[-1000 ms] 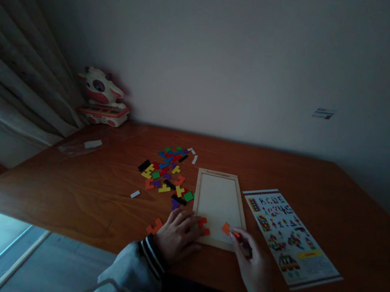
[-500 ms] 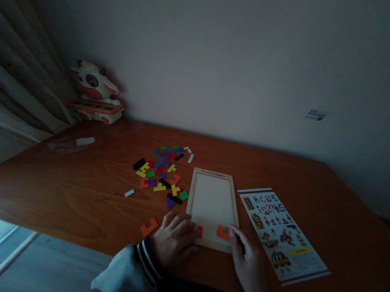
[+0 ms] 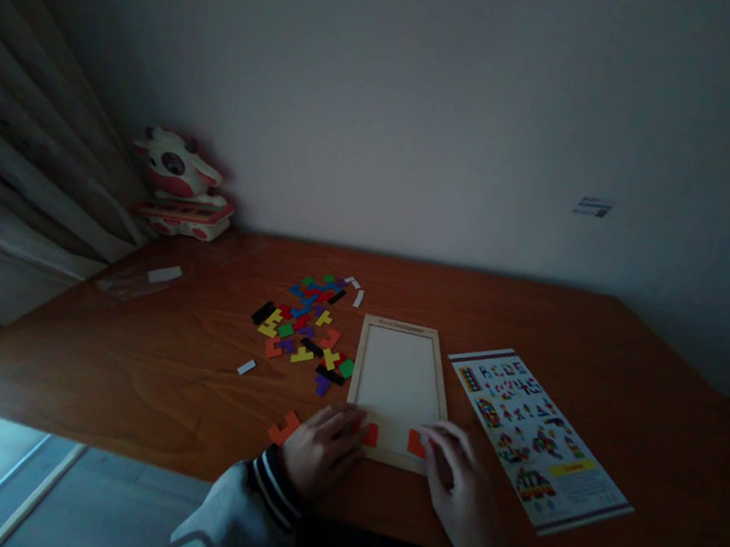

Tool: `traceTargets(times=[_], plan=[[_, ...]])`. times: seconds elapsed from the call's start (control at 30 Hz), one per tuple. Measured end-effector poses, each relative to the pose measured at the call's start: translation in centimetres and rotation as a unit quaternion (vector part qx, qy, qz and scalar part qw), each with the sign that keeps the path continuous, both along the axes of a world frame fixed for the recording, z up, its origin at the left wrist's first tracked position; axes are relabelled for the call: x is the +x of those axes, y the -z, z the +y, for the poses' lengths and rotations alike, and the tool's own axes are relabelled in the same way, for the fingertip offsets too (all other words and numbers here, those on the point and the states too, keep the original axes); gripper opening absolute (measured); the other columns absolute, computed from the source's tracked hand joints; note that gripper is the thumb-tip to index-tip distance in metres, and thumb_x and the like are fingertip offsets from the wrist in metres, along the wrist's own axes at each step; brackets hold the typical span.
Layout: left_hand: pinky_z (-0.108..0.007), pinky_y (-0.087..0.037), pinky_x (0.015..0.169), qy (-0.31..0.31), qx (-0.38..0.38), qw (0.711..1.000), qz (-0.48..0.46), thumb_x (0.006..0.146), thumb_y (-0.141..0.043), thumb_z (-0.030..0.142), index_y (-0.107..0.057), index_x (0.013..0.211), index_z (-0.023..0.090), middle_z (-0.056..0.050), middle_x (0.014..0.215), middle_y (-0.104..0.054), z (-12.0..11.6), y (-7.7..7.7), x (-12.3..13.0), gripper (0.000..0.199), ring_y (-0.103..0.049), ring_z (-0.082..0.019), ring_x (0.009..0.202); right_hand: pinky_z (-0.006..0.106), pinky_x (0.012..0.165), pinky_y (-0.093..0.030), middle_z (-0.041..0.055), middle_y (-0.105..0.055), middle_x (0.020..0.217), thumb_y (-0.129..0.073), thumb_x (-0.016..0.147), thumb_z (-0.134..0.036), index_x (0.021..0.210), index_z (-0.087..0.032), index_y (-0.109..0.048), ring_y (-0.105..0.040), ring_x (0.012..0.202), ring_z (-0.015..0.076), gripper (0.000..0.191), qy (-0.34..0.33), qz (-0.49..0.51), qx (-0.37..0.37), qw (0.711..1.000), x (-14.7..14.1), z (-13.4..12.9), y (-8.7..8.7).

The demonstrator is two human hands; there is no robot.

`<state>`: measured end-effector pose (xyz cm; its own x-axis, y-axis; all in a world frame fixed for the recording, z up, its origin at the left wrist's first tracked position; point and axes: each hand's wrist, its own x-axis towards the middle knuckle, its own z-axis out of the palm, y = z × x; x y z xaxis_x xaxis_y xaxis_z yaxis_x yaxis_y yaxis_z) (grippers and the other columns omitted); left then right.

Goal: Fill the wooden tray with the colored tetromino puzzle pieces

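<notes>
A shallow wooden puzzle tray (image 3: 360,354) lies on the table in front of me. At its lower left corner, my left hand (image 3: 321,453) has bent fingers on a red puzzle piece (image 3: 372,435), covering part of it. At the lower right corner, the thumb and fingers of my right hand (image 3: 460,491) are closed on an orange puzzle piece (image 3: 414,443), whose right part is hidden. Another orange piece (image 3: 284,428), with a notched shape, rests on the table beside my left wrist.
Left of the tray is a loose spread of colored puzzle pieces (image 3: 303,355), with a single white piece (image 3: 247,367) nearer me. A printed pattern sheet (image 3: 538,443) lies to the right. A cow toy (image 3: 184,185) stands at the back left, by a curtain (image 3: 31,136).
My right hand has shifted the orange piece slightly toward the tray's lower right corner, and its fingers cover more of it. My left hand stays at the lower left corner. The view has tilted a little.
</notes>
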<state>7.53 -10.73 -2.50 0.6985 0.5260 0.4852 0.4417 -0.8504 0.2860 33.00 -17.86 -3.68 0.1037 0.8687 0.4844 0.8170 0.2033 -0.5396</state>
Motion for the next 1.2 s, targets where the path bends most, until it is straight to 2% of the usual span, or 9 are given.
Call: traceTargets(times=[0.1, 0.2, 0.5, 0.63, 0.9, 1.03, 1.2], plan=[[-0.04, -0.054, 0.095, 0.018, 0.021, 1.0, -0.002, 0.095, -0.05, 0.021, -0.067, 0.115, 0.021, -0.009, 0.116, -0.068, 0.0, 0.1, 0.1, 0.026, -0.06, -0.023, 0.112, 0.042, 0.091, -0.054, 0.0072, -0.07, 0.112, -0.053, 0.092, -0.027, 0.119, -0.028, -0.064, -0.066, 0.103, 0.0242, 0.029, -0.047, -0.045, -0.004, 0.998, -0.5, -0.2, -0.3], [-0.038, -0.053, 0.091, 0.044, 0.03, 0.999, 0.003, 0.096, -0.048, 0.019, -0.066, 0.118, 0.022, -0.007, 0.112, -0.071, 0.0, 0.1, 0.2, 0.029, -0.062, -0.02, 0.107, 0.041, 0.089, -0.055, 0.0056, -0.073, 0.109, -0.056, 0.091, -0.027, 0.12, -0.028, -0.065, -0.068, 0.101, 0.0232, 0.03, -0.087, -0.072, -0.008, 0.994, -0.7, -0.3, -0.5], [-0.033, -0.052, 0.084, 0.021, 0.042, 0.999, -0.026, 0.096, -0.053, 0.023, -0.071, 0.101, 0.021, -0.005, 0.103, -0.074, -0.2, -0.2, 0.5, 0.019, -0.067, -0.018, 0.1, 0.041, 0.082, -0.053, 0.0055, -0.075, 0.098, -0.061, 0.089, -0.03, 0.099, -0.026, -0.07, -0.07, 0.089, 0.0231, 0.014, -0.038, -0.085, 0.001, 0.996, -0.5, -0.3, -0.2], [-0.033, -0.052, 0.083, 0.021, 0.039, 0.999, -0.028, 0.097, -0.051, 0.024, -0.072, 0.099, 0.022, -0.006, 0.101, -0.075, -0.2, 0.1, 0.4, 0.021, -0.067, -0.018, 0.099, 0.04, 0.083, -0.056, 0.0048, -0.074, 0.097, -0.06, 0.089, -0.033, 0.101, -0.027, -0.07, -0.07, 0.09, 0.023, 0.017, -0.04, -0.058, -0.003, 0.998, -0.5, -0.1, -0.2], [-0.032, -0.049, 0.082, 0.019, 0.04, 0.998, -0.034, 0.096, -0.053, 0.025, -0.071, 0.097, 0.022, -0.005, 0.1, -0.074, -0.1, 0.2, 0.3, 0.018, -0.066, -0.017, 0.096, 0.04, 0.085, -0.055, 0.0051, -0.071, 0.101, -0.058, 0.088, -0.027, 0.107, -0.027, -0.066, -0.068, 0.095, 0.0232, 0.021, -0.056, -0.053, -0.026, 0.997, -0.3, -0.1, -0.1], [-0.032, -0.047, 0.077, -0.012, 0.041, 0.999, -0.029, 0.095, -0.055, 0.026, -0.07, 0.098, 0.023, -0.004, 0.097, -0.073, -0.5, -0.2, -0.2, 0.016, -0.064, -0.018, 0.087, 0.04, 0.085, -0.054, 0.0055, -0.07, 0.101, -0.059, 0.089, -0.032, 0.106, -0.026, -0.066, -0.067, 0.095, 0.0237, 0.019, -0.059, -0.046, -0.026, 0.997, -0.4, -0.2, -0.3], [-0.032, -0.045, 0.07, -0.102, 0.057, 0.993, -0.023, 0.095, -0.053, 0.026, -0.071, 0.098, 0.025, -0.004, 0.086, -0.07, -0.6, -0.2, -2.3, 0.018, -0.059, -0.017, 0.074, 0.039, 0.083, -0.054, 0.0066, -0.069, 0.1, -0.056, 0.092, -0.039, 0.103, -0.025, -0.065, -0.066, 0.093, 0.0235, 0.02, -0.055, -0.006, -0.022, 0.998, -0.4, -0.3, -0.2]])
